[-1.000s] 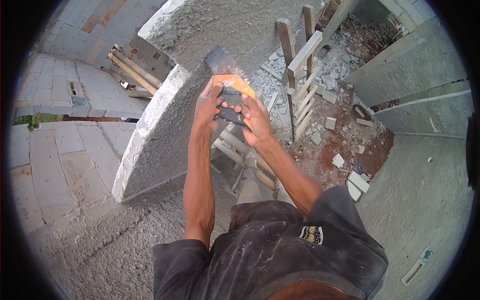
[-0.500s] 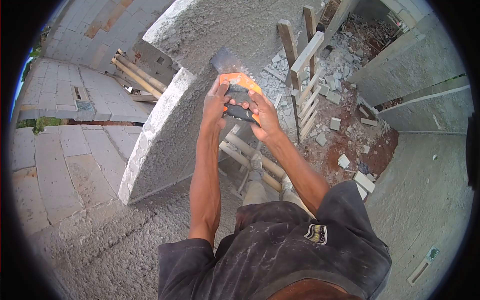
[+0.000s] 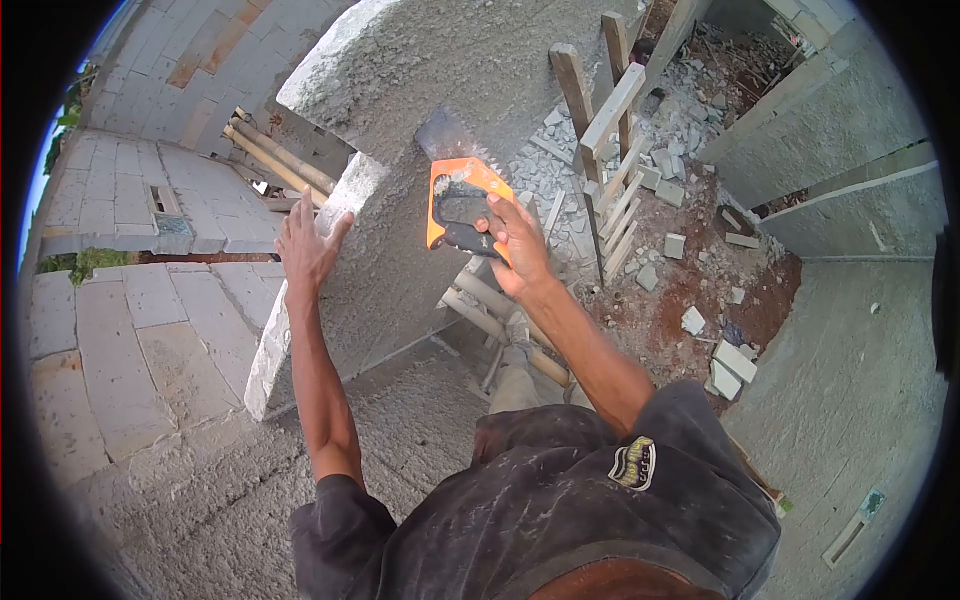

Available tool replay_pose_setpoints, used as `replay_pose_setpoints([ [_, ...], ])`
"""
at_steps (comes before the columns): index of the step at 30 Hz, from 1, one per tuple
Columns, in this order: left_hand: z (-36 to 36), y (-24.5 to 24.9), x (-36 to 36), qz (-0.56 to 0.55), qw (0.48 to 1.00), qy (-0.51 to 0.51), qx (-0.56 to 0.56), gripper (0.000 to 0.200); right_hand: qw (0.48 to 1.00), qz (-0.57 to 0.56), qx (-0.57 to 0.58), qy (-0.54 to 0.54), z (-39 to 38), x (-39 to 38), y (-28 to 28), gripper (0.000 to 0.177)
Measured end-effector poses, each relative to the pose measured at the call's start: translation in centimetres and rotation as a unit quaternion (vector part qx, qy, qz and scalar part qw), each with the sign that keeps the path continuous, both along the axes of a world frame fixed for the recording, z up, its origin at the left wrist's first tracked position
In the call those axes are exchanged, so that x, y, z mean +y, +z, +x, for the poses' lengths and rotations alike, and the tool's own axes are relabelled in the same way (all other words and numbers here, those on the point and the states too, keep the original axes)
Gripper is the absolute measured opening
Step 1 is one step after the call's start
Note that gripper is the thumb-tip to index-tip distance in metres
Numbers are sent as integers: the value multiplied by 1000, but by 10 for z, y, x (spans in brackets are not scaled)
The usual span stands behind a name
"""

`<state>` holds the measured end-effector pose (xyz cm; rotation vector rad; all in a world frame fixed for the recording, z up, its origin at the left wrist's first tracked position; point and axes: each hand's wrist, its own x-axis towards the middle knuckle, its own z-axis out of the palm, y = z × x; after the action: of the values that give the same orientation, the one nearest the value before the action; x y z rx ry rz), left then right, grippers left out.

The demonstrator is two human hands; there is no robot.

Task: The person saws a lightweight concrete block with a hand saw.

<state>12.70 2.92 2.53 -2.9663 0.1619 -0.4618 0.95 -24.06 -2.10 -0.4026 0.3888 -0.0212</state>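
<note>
My right hand (image 3: pixel 517 245) is wrapped round the black grip of a hand saw (image 3: pixel 470 178). The saw has an orange and black handle with pale dust on it, and its grey blade (image 3: pixel 447 135) points away from me over the rough grey wall (image 3: pixel 400 240). My left hand (image 3: pixel 310 248) is apart from the saw, fingers spread, beside the pale, stepped edge (image 3: pixel 357 185) of that wall. Its palm overlaps the edge in this view.
Bamboo poles (image 3: pixel 490 305) lie under my feet. Upright wooden boards (image 3: pixel 575 95) stand ahead to the right, above broken block rubble (image 3: pixel 665 165) on reddish soil. Plastered walls (image 3: pixel 850 330) rise at the right. Block walls (image 3: pixel 110 310) are on the left, with more poles (image 3: pixel 280 155) behind.
My left hand has let go of the saw and moved left to the wall edge, its fingers opening. The right hand keeps the saw in nearly the same place.
</note>
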Motion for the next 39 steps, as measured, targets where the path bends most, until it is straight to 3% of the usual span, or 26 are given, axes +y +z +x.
replay_pose_setpoints([
  [2,9,-26,22,-214,961,-42,171,95,1000,22,22,1,-49,-17,7,31],
  [5,-8,-19,20,-189,961,-76,188,97,997,21,69,7,-144,-38,11,33],
  [7,-4,-16,9,-127,977,-95,141,100,999,16,46,13,-149,-45,20,35],
  [9,-1,-18,10,-118,979,-87,144,99,998,52,22,2,-82,-35,8,37],
  [11,-3,-17,7,-138,976,-70,156,97,999,-47,-11,20,14,-13,-13,32],
  [12,2,-12,6,-139,976,-72,154,97,999,-31,-15,8,25,-1,-9,32],
  [14,-2,-13,7,-152,972,-80,158,96,1000,0,-26,5,18,-20,-10,37],
  [16,-2,-7,3,-152,972,-86,157,93,1000,-3,9,0,-35,-33,1,37],
  [18,-5,-8,2,-136,973,-66,174,93,999,2,35,-15,-106,-51,5,30],
  [21,-1,-16,6,-126,975,-72,167,92,998,-7,55,1,-124,-68,21,23],
  [23,-6,-16,8,-123,975,-75,167,93,998,39,44,7,-53,-58,17,26],
  [25,-3,-16,6,-128,976,-72,157,93,999,-8,-31,43,29,-33,-12,28],
  [27,7,-14,1,-141,977,-82,140,92,999,-1,-34,28,35,-37,-6,28],
  [33,-2,-12,2,-150,973,-86,156,91,997,-12,72,-25,-133,-62,4,47],
  [36,-5,-13,3,-126,977,-60,164,92,999,10,33,-3,-88,-75,11,44],
  [39,-3,-15,4,-134,975,-59,168,92,999,-31,-6,31,19,-53,-4,41],
])
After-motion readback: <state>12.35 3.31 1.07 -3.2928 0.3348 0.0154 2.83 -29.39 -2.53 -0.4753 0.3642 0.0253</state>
